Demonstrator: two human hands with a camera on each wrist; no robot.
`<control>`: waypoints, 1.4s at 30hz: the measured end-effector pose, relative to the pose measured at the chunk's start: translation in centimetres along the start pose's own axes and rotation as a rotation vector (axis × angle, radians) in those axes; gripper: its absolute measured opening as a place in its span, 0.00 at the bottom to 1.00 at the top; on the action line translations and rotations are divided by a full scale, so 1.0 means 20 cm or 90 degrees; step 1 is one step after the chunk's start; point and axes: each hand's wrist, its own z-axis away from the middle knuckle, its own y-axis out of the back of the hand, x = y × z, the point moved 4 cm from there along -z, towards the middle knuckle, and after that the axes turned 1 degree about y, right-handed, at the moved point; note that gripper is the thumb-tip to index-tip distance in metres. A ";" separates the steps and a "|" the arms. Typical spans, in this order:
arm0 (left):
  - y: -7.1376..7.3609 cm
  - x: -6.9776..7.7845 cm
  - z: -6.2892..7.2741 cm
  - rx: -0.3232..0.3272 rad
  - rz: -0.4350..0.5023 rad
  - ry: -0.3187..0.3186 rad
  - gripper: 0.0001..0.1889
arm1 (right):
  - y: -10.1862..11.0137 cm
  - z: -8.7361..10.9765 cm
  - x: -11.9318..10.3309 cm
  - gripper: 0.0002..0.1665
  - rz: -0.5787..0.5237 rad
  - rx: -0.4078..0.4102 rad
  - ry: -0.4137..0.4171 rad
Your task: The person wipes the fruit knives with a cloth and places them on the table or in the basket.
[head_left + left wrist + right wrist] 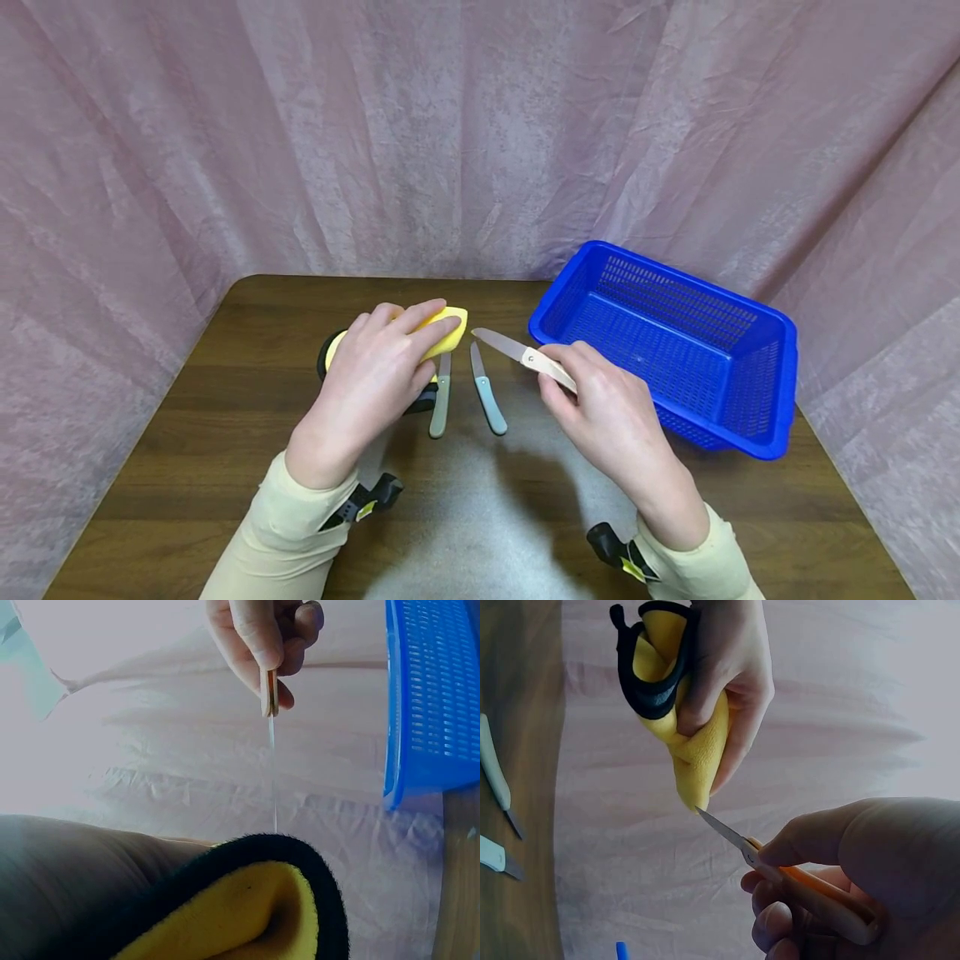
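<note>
My left hand (367, 358) grips a bunched yellow cloth (453, 327) with a black edging. Between my right thumb and fingers is the cream handle of a folding knife (546, 365), its blade unfolded and pointing left. In the right wrist view the blade's tip is right at the lower end of the cloth (697, 769), and orange shows along the inside of the handle. My right hand (611, 408) is above the table, near the basket. A green-handled knife (440, 407) and a blue-handled knife (489, 403) lie unfolded below; the cloth hides part of the green one's blade.
A blue plastic basket (784, 375) with perforated sides stands at the right of the brown wooden table (210, 400). Pink curtains (420, 150) hang behind the table and at its sides.
</note>
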 end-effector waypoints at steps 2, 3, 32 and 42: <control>0.00 0.00 0.00 0.001 0.002 0.002 0.28 | 0.00 0.00 0.00 0.13 0.001 0.000 0.002; 0.00 0.00 0.00 0.002 0.003 0.004 0.28 | 0.00 0.00 0.00 0.13 0.001 0.001 0.003; 0.02 0.02 0.00 0.025 0.013 -0.005 0.29 | -0.02 0.00 0.02 0.16 0.017 -0.017 0.033; 0.02 0.03 -0.01 0.014 0.021 0.002 0.28 | -0.03 -0.01 0.02 0.13 0.030 -0.045 -0.016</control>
